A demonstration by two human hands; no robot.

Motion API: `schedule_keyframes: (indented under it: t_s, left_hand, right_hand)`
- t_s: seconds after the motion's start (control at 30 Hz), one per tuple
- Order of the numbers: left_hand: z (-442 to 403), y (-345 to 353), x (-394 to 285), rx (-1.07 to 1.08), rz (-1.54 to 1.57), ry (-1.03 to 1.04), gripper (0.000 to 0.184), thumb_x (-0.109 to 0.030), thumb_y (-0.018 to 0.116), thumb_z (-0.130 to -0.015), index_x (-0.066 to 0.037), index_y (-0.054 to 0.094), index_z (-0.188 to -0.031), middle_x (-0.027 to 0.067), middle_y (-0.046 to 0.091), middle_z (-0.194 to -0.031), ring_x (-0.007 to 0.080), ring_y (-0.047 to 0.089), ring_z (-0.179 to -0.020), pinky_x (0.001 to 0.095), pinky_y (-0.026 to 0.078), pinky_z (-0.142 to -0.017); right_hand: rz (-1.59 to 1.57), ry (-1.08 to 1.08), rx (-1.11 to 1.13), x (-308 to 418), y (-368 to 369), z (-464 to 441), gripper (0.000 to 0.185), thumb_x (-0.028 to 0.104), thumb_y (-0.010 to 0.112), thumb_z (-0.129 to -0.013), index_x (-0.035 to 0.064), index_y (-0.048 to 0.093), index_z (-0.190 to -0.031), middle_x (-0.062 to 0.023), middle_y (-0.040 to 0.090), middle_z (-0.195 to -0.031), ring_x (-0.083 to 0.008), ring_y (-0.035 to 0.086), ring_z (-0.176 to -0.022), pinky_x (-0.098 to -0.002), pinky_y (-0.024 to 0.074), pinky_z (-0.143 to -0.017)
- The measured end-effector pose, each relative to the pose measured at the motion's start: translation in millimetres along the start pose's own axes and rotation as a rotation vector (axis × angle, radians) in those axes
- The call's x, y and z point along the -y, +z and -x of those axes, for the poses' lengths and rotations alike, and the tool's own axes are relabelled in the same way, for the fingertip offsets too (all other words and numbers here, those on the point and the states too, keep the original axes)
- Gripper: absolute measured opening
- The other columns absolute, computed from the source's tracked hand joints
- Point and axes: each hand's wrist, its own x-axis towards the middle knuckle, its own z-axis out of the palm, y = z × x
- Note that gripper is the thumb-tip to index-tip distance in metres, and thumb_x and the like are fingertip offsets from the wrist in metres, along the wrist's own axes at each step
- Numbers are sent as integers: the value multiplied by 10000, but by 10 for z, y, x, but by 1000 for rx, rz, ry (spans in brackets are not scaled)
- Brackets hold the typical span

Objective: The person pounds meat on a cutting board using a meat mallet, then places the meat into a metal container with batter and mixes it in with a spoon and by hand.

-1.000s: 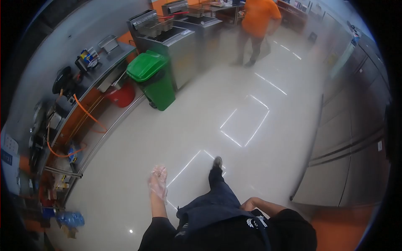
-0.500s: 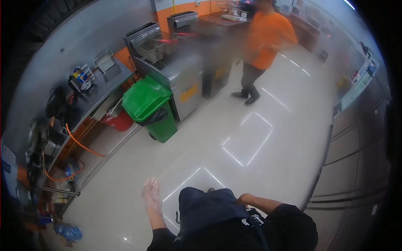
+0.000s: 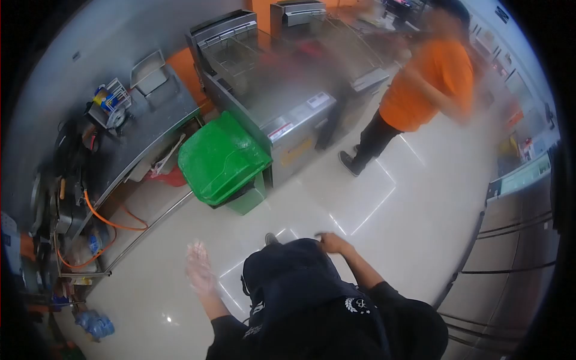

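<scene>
1. Left hand, in clear plastic glove: fingers extended, palm apparently free, above pale floor.
2. Right hand: fingers bent beside dark apron; whether gripping, cannot tell.
3. Apron: worn, between hands.
4. Green lidded waste bin: ahead, beside steel fryer.

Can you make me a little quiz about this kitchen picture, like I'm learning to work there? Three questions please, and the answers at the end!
1. Which hand of the person wearing the camera has a see-through plastic glove on it?

2. True or false: the other person is wearing a blue shirt.

3. Pick one. What colour is the bin beside the fryer?
A) Red
B) Yellow
C) Green

Key:
1. The left hand.
2. False. The shirt is orange.
3. C) Green.
</scene>
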Motion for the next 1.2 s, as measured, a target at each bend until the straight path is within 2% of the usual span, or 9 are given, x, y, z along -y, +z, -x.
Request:
schedule_keyframes:
  t_s: [0.07, 0.1, 0.3, 0.47, 0.57, 0.67, 0.77, 1.0, 1.2]
  left_hand:
    - [-330, 307, -149, 21, -20, -22, 589, -265, 369, -1019, 48, 176, -1480, 261, 251, -1509, 329, 268, -1416, 392, 223, -1181]
    - [-503, 406, -177, 27, -39, -30, 583, -257, 370, -1019, 47, 180, -1479, 260, 262, -1505, 328, 272, -1414, 392, 224, -1181]
    - [-1198, 877, -33, -5, -93, 1, 572, -233, 380, -1017, 53, 188, -1474, 261, 292, -1494, 331, 277, -1412, 404, 222, -1184]
    - [-1363, 1130, 233, -294, -13, 56, 587, -225, 386, -1015, 60, 161, -1476, 263, 263, -1507, 339, 259, -1420, 412, 217, -1192]
    - [-1385, 944, 485, 51, -6, 183, 577, -200, 368, -1016, 66, 144, -1477, 262, 237, -1517, 342, 255, -1422, 405, 217, -1192]
    - [-1514, 1754, 434, -424, -46, 54, 584, -203, 359, -1017, 79, 130, -1473, 256, 219, -1524, 344, 252, -1423, 406, 214, -1192]
    - [-1641, 1958, 487, -506, -59, 28, 603, -218, 361, -1016, 85, 113, -1474, 256, 221, -1524, 344, 252, -1423, 402, 215, -1191]
    - [-1872, 1780, 645, -284, -112, 87, 609, -225, 382, -1012, 84, 132, -1473, 257, 235, -1516, 343, 266, -1417, 414, 232, -1186]
    - [-1965, 1666, 749, -148, -151, 139, 596, -177, 413, -997, 91, 157, -1465, 262, 302, -1478, 342, 327, -1386, 401, 291, -1164]
  right_hand:
    - [-4, 69, -97, 47, -565, -572, 321, 154, 614, -836, -3, 595, -1116, -221, 664, -833, -363, 657, -801, -432, 520, -724]
    - [37, -38, -244, -174, -777, -931, 371, 127, 601, -835, 2, 551, -1181, -204, 662, -831, -354, 652, -781, -431, 509, -721]
    - [141, -118, -686, -232, -2448, -2335, 501, 71, 609, -805, 11, 458, -1280, -255, 553, -1128, -408, 554, -1026, -463, 452, -882]
    - [314, -112, -673, -498, -3206, -3471, 585, 50, 609, -774, 21, 417, -1327, -230, 484, -1233, -401, 500, -1121, -465, 439, -946]
    - [375, -62, -590, -483, -3392, -3710, 603, 32, 607, -750, 43, 437, -1329, -214, 492, -1232, -392, 493, -1124, -465, 437, -949]
    - [428, -80, -567, -556, -3489, -3808, 567, 18, 583, -746, 57, 488, -1304, -211, 517, -1199, -392, 501, -1107, -466, 431, -953]
    - [471, -116, -554, -569, -3522, -3813, 539, -13, 547, -748, 73, 511, -1279, -209, 515, -1140, -396, 499, -1078, -469, 443, -911]
    - [499, -177, -659, -650, -3464, -3856, 456, -4, 500, -777, 54, 555, -1226, -181, 544, -1079, -379, 515, -1059, -463, 467, -864]
    - [556, -136, -581, -553, -3514, -3816, 466, 23, 536, -763, 43, 552, -1228, -188, 540, -1097, -383, 516, -1085, -451, 483, -875]
